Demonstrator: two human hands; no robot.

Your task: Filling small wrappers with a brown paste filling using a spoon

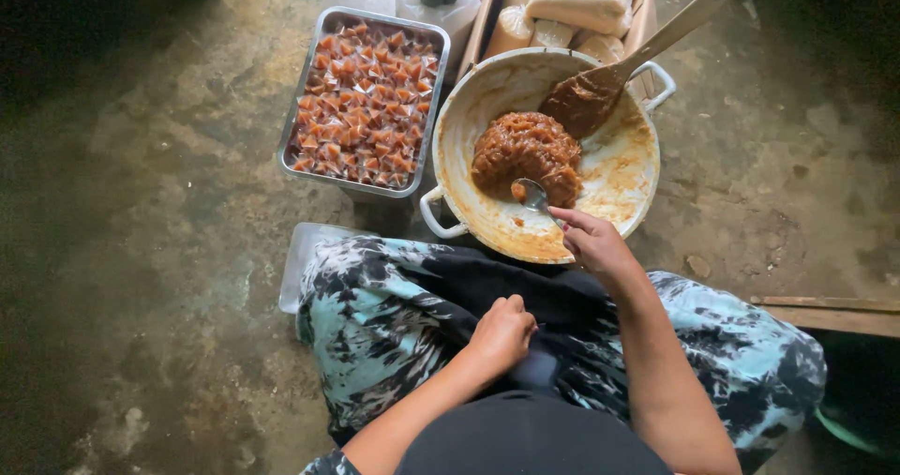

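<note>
Partly hidden, right hand pinching a spoon in brown paste; left hand fisted, contents unseen.

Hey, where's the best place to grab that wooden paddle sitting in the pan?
Probably the paddle by its bare upper handle, coming from the far right. Its blade lies coated in brown paste inside the pan, while the clean handle slants up past the rim.

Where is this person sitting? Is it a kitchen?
Probably a home food-making spot on a bare concrete floor, not a proper kitchen: a big pan of brown paste beside a metal tray of wrapped sweets.
</note>
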